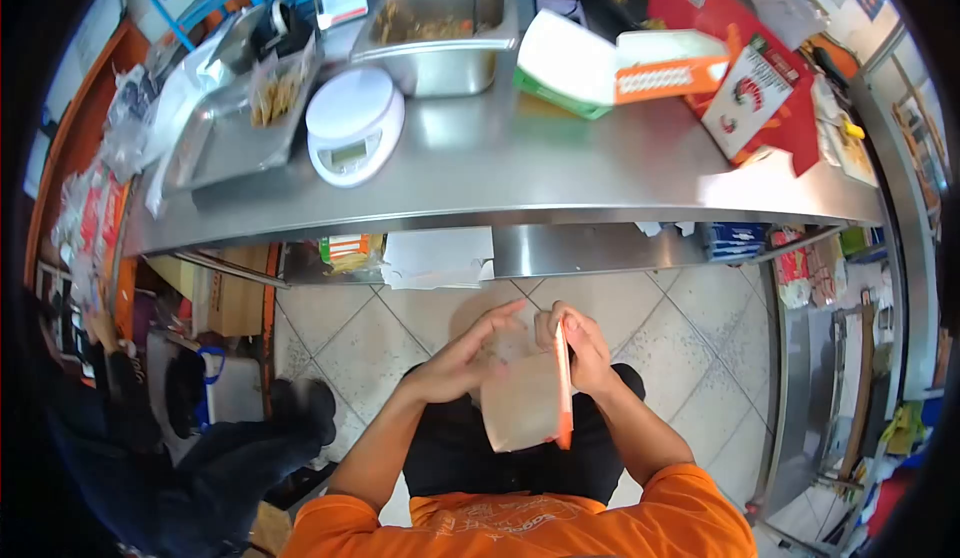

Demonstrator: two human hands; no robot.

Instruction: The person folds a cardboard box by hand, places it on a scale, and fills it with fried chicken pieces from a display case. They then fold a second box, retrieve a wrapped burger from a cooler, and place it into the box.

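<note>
Above my lap, my right hand (583, 343) grips the upper edge of a folding food carton (522, 406), thumb and fingers pinched round it. The carton shows a plain greyish-brown inner face, with an orange printed panel seen edge-on at its right. At its left side is my left hand (462, 360), fingers stretched out and apart, slightly smeared, with the palm side close to the carton. On the counter ahead stand an opened white-and-green carton (565, 63) and an orange-and-white carton (670, 66).
The steel counter (450, 173) carries a white kitchen scale (352, 123), a deep steel food pan (440, 63), a shallow tray (235, 133) and red printed cartons (750, 98). Below is a shelf with white cardboard (438, 256). A person in dark clothes (130, 448) is at the left.
</note>
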